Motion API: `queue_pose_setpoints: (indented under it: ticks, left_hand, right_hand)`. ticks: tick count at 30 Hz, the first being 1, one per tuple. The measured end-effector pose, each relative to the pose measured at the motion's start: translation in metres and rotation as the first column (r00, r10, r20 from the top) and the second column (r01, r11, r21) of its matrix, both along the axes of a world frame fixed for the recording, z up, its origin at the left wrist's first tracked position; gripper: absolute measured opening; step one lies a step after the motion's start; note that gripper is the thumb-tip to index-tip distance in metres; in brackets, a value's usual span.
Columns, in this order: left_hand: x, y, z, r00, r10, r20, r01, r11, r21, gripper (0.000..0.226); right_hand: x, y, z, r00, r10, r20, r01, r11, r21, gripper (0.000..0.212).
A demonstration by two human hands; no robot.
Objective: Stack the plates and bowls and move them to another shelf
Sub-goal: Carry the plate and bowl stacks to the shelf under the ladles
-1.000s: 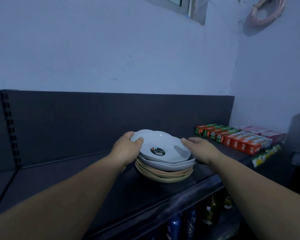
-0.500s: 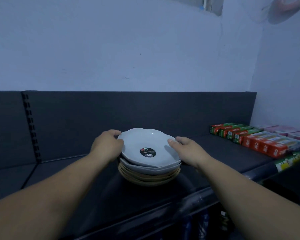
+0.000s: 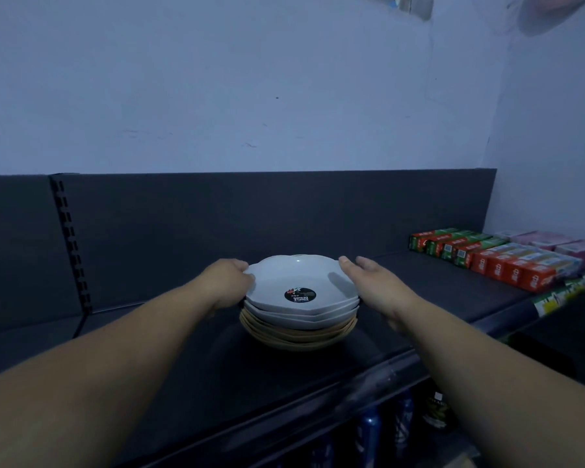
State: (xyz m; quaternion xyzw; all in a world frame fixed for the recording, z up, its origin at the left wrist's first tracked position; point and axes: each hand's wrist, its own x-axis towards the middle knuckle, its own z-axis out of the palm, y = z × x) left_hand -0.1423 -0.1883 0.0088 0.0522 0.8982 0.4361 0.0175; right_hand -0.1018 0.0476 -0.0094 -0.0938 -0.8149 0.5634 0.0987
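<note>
Flanking bowl stack (image 3: 301,276) on shelf (image 3: 169,366), left hand (image 3: 228,282) grip curled round rim, right hand (image 3: 377,287) flat against rim

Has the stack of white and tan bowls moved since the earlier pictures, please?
Yes, the stack slid left, away from the red and green boxes.

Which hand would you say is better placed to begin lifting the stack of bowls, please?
Left, probably: the left hand curls round the stack of bowls at its rim, while the right hand lies open beside it, fingers straight.
</note>
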Motion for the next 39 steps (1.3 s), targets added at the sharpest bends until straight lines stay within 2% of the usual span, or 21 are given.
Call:
queue_pose_setpoints:
  ticks: [3,6,8,12,15,18,20,25,33,39]
  left_hand:
    - [0.006,-0.002,-0.009,0.999,-0.022,0.035,0.018,0.991,0.132,0.05]
    - [0.01,0.0,-0.012,1.0,-0.009,0.005,0.008,0.959,0.283,0.054]
    - [0.011,0.001,-0.013,1.0,0.004,-0.015,0.001,0.945,0.326,0.059]
    - [0.011,0.0,-0.015,1.0,-0.004,-0.028,0.013,0.945,0.328,0.062]
    - [0.013,0.003,-0.016,0.999,-0.02,-0.04,0.032,0.947,0.32,0.036]
    - [0.012,0.004,-0.02,0.999,-0.01,-0.049,0.025,0.951,0.308,0.063]
    - [0.011,0.004,-0.022,0.999,-0.001,-0.05,0.016,0.956,0.293,0.073]
    - [0.012,0.01,-0.021,0.997,0.03,-0.074,-0.006,0.95,0.311,0.072]
    - [0.01,0.021,-0.018,0.991,0.061,-0.116,-0.01,0.917,0.399,0.076]
    - [0.0,0.019,-0.015,0.994,0.084,-0.076,-0.052,0.934,0.355,0.066]
  right_hand:
    - [0.006,-0.004,-0.004,0.999,-0.028,-0.017,0.028,1.0,0.008,0.074]
    - [0.011,-0.011,-0.004,0.998,-0.05,-0.039,0.05,0.999,-0.006,0.07]
    - [0.012,-0.015,-0.002,0.996,-0.056,-0.067,0.054,0.998,-0.027,0.069]
    - [0.012,-0.019,0.002,0.994,-0.05,-0.093,0.049,0.999,-0.018,0.069]
    - [0.01,-0.021,0.003,0.992,-0.049,-0.117,0.047,0.999,-0.014,0.066]
    - [0.011,-0.019,-0.002,0.995,-0.036,-0.095,0.036,0.999,0.0,0.064]
    - [0.013,-0.019,-0.009,0.997,-0.035,-0.062,0.034,0.999,-0.011,0.064]
    - [0.011,-0.024,-0.017,0.995,-0.079,-0.066,0.077,0.996,-0.046,0.063]
    - [0.006,-0.029,-0.006,0.993,-0.105,-0.056,0.085,0.956,-0.281,0.066]
    - [-0.007,-0.027,0.004,0.994,-0.102,-0.049,0.093,0.982,-0.165,0.071]
